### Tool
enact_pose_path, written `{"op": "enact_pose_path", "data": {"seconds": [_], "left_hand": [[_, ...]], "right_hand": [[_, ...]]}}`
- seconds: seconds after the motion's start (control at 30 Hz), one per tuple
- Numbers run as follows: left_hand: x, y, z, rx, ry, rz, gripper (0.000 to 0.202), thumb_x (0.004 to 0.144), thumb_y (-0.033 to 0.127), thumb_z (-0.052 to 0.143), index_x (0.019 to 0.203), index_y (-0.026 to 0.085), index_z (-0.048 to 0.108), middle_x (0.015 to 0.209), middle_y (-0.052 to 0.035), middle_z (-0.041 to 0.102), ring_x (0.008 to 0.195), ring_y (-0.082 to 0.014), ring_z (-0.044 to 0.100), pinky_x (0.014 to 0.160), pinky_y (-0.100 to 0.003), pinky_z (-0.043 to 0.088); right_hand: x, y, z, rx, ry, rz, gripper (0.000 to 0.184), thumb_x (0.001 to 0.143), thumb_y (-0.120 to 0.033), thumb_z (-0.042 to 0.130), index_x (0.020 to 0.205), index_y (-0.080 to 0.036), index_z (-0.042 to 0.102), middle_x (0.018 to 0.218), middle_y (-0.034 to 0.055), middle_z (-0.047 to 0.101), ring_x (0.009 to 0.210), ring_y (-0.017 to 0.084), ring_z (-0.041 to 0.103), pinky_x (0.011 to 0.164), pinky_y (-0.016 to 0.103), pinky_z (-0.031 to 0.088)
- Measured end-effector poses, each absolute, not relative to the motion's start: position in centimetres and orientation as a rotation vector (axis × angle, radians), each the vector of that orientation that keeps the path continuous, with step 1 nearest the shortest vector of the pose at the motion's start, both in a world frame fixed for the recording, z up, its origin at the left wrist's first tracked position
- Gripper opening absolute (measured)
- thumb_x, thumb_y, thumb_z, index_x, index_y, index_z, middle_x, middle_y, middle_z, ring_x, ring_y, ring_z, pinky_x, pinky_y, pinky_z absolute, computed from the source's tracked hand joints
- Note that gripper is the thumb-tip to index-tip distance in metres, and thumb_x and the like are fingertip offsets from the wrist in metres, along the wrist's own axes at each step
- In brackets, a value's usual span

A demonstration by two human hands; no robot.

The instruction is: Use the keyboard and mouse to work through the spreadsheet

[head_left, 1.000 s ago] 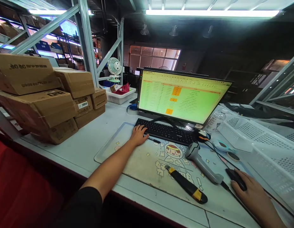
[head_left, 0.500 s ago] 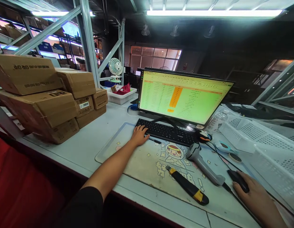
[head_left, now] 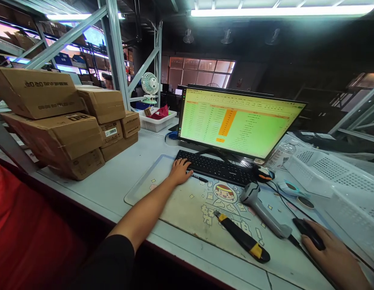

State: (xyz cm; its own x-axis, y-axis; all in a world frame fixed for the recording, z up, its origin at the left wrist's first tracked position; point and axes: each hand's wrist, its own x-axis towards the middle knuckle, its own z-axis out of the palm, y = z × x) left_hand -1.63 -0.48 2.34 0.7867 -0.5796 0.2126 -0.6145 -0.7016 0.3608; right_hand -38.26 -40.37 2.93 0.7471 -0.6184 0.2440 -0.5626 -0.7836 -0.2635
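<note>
My left hand (head_left: 180,170) rests with its fingers spread on the left end of a black keyboard (head_left: 219,167). At the lower right my right hand (head_left: 333,253) grips a black mouse (head_left: 308,233). Behind the keyboard stands a monitor (head_left: 238,122) showing a green spreadsheet with a column of orange cells. On the printed desk mat (head_left: 205,209) between my hands lie a grey barcode scanner (head_left: 264,209) and a black-and-yellow utility knife (head_left: 241,237).
Stacked cardboard boxes (head_left: 63,125) fill the table's left side by a steel rack post (head_left: 116,56). White plastic baskets (head_left: 335,177) crowd the right. A basket with red contents (head_left: 156,119) and a small fan (head_left: 150,85) stand at the back.
On the screen the scattered orange cells have become one tall orange column. Both hands stay where they were, and the view has drifted slightly left.
</note>
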Motion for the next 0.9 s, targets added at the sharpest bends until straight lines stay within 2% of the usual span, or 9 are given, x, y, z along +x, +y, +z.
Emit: {"op": "enact_pose_path", "data": {"seconds": [0.13, 0.33, 0.63, 0.9], "left_hand": [[-1.5, -0.5, 2.2, 2.561, -0.911, 0.114, 0.054, 0.103, 0.044, 0.054, 0.153, 0.022, 0.055, 0.166, -0.0093, 0.043, 0.156, -0.0332, 0.032, 0.131, -0.052, 0.022], [-1.6, -0.5, 2.4, 2.559, -0.909, 0.118, 0.054, 0.103, 0.043, 0.055, 0.152, 0.021, 0.056, 0.165, -0.0099, 0.044, 0.156, -0.0333, 0.032, 0.131, -0.052, 0.022], [-1.6, -0.5, 2.3, 2.554, -0.907, 0.120, 0.053, 0.102, 0.044, 0.055, 0.151, 0.022, 0.056, 0.165, -0.0099, 0.044, 0.156, -0.0330, 0.032, 0.131, -0.052, 0.022], [-1.4, -0.5, 2.1, 2.537, -0.915, 0.131, 0.053, 0.102, 0.045, 0.055, 0.150, 0.024, 0.056, 0.165, -0.0088, 0.044, 0.156, -0.0328, 0.032, 0.131, -0.052, 0.022]], "right_hand": [[-38.2, -40.7, 2.7, -2.737, 0.958, -0.466, 0.085, 0.070, -0.074, 0.041, 0.126, -0.013, 0.062, 0.128, 0.0240, 0.069, 0.112, 0.049, 0.067, 0.097, 0.069, 0.055], [-38.0, -40.3, 3.1, -2.664, 1.093, -0.337, 0.095, 0.065, -0.076, 0.038, 0.130, -0.011, 0.060, 0.129, 0.0249, 0.067, 0.111, 0.049, 0.066, 0.092, 0.067, 0.055], [-38.2, -40.6, 2.7, -2.632, 0.961, -0.522, 0.073, 0.068, -0.070, 0.049, 0.120, -0.022, 0.064, 0.125, 0.0164, 0.072, 0.113, 0.045, 0.067, 0.101, 0.062, 0.054], [-38.2, -41.5, 1.9, -2.640, 0.915, -0.602, 0.069, 0.068, -0.070, 0.051, 0.115, -0.022, 0.068, 0.123, 0.0182, 0.071, 0.109, 0.048, 0.067, 0.096, 0.069, 0.055]]}}
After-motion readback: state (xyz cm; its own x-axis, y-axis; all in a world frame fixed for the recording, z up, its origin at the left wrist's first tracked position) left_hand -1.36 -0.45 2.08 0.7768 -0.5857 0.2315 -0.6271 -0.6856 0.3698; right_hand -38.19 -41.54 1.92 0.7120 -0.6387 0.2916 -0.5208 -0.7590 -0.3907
